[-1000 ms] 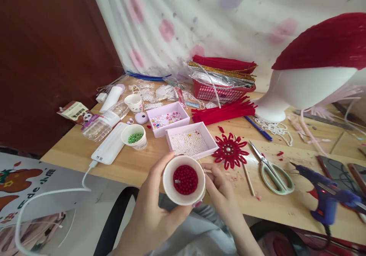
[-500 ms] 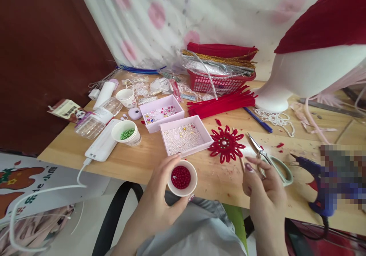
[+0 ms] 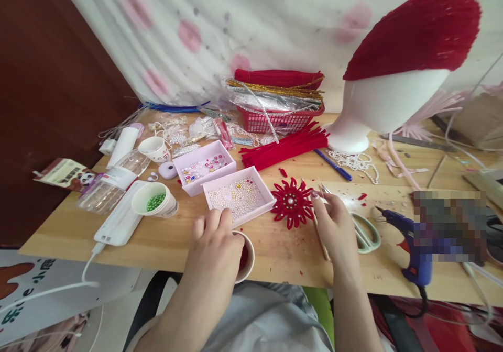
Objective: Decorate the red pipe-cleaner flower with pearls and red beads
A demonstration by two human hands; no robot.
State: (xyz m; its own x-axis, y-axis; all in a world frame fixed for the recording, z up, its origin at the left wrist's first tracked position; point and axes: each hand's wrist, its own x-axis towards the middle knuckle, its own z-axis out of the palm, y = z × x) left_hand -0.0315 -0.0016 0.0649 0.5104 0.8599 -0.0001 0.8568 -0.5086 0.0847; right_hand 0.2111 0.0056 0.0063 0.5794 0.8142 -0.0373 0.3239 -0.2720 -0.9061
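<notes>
My left hand [image 3: 216,250] is closed, fingers bent and tips hidden, at the near edge of a lilac box of pearl beads [image 3: 259,201]. It partly covers a paper cup [image 3: 249,268] of red beads at the table's front. My right hand [image 3: 335,218] has its thumb and fingers together at the upper end of a thin wooden stick [image 3: 324,247]. Just left of those fingertips lies a red looped flower [image 3: 290,204] with a pearl centre. Scissors [image 3: 370,242] with pale green handles lie partly behind the right hand.
Left stand a cup of green beads [image 3: 151,200] and a white power strip [image 3: 118,221]. Behind are another lilac box [image 3: 204,168], red stems [image 3: 285,146] and a red basket [image 3: 275,121]. A glue gun [image 3: 417,260] and mannequin head [image 3: 393,103] occupy the right.
The view has shifted, moving the scene leftward. My left hand has gone from gripping the red-bead cup's sides to curling over its left side. My right hand has closed beside the flower.
</notes>
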